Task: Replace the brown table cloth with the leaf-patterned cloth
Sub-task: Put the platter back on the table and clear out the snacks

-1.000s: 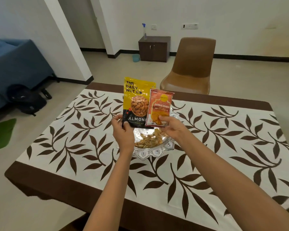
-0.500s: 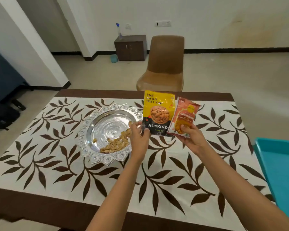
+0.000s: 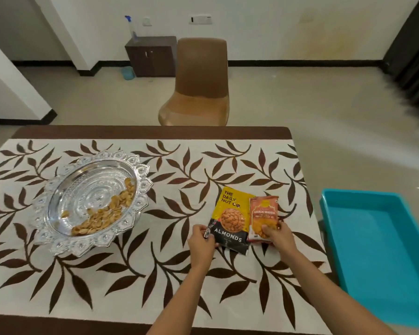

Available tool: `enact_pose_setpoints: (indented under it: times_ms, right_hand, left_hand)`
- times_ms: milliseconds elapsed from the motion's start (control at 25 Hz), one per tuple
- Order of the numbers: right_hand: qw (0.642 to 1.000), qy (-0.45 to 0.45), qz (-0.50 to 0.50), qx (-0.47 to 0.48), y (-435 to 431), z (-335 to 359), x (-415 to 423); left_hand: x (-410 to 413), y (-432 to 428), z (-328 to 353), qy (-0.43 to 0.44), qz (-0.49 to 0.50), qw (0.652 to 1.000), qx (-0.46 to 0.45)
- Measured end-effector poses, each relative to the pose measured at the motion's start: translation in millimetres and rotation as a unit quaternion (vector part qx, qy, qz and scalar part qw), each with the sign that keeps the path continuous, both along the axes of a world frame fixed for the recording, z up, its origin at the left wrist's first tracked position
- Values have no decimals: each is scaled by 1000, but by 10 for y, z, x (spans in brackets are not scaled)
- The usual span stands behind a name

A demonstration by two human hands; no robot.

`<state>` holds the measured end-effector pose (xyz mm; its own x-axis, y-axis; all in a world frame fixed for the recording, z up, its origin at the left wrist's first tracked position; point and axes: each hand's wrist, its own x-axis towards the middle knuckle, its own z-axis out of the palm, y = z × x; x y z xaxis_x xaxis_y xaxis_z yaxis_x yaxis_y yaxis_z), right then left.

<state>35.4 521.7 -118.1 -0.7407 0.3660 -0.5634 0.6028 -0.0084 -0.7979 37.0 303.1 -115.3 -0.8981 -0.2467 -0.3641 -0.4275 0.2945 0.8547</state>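
In the head view, the small print on the orange snack packet is too blurred to read in full, and its near end is hidden under the right hand; the near-left corner of the almond packet is covered by the left hand; the teal tray at the right is cut off by the frame edge, and the table itself is hidden under cloth; the leaf-patterned cloth lies spread flat over the tabletop, with a brown border showing along the far edge; the silver dish sits on the cloth at the left and holds a loose heap of pale nuts along its near-right side; the left hand's fingers pinch the almond packet's lower corner, while the right hand's fingers curl over the orange packet; both packets lie side by side on the cloth, touching; a brown chair stands beyond the far edge.
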Motion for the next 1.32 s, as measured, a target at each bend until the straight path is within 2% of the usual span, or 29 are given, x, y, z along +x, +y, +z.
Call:
enact_pose_setpoints:
  times_ms: [80,120,200,240,280,320,400,480,560,680,720,760,800,840,920,960,1040,1160,1200,1240,1320]
  right_hand:
    - [987,14,57,148,-21,-53,-4]
    - [970,12,80,231,-52,-43,-12]
    - [924,-33,92,369,-115,20,-39]
    - [913,-60,74,397,-161,99,-59]
    - [910,-63,59,405,-237,179,-96]
    - [912,-29,51,407,-330,266,-146]
    - [912,116,76,386,-615,479,-284]
    - [896,287,142,307,-1048,795,-468]
    - [855,402,212,251,-1555,1100,-678]
    - [790,431,364,239,-2400,1400,-971]
    - [754,407,436,274,-2666,1425,-1068]
    - [700,383,503,331,-2904,1421,-1166]
    - [644,358,553,389,-3110,1421,-1262]
    - [606,332,583,427,-3264,1412,-1352]
    - [574,282,605,475,-3494,1354,-1475]
    - [566,264,604,495,-3539,1304,-1509]
    - [576,246,578,524,-3587,1197,-1501]
    - [664,222,526,483,-3697,1119,-1299]
    - [681,209,528,463,-3755,1120,-1203]
    - [681,201,542,450,-3808,1113,-1106]
    - [688,204,572,398,-3877,1108,-944]
  left_hand:
    - [23,47,21,22,-42,991,-128]
    - [21,43,44,20,-63,981,-185]
    - [5,-4,84,5,-77,971,-228]
    - [-2,-33,114,1,-71,972,-225]
    - [-13,-89,147,4,-58,976,-209]
    - [-40,-141,214,18,-44,982,-182]
    - [-149,-281,479,70,-13,988,-138]
    - [-312,-516,862,148,32,982,-116]
    - [-448,-879,1243,230,82,962,-122]
    - [-535,-1728,1513,254,122,939,-195]
    - [-552,-2044,1505,231,117,937,-236]
    - [-568,-2344,1460,192,103,935,-279]
    - [-586,-2613,1401,143,87,936,-309]
    - [-608,-2816,1345,96,76,939,-321]
    - [-629,-3072,1263,43,43,938,-342]
    - [-629,-3104,1241,33,19,930,-366]
    - [-600,-3068,1199,8,-36,903,-427]
    - [-495,-2922,1118,-10,-90,877,-471]
    - [-476,-2883,1100,-1,-101,877,-469]
    - [-471,-2846,1080,11,-108,883,-456]
    - [-476,-2792,1102,26,-99,928,-357]
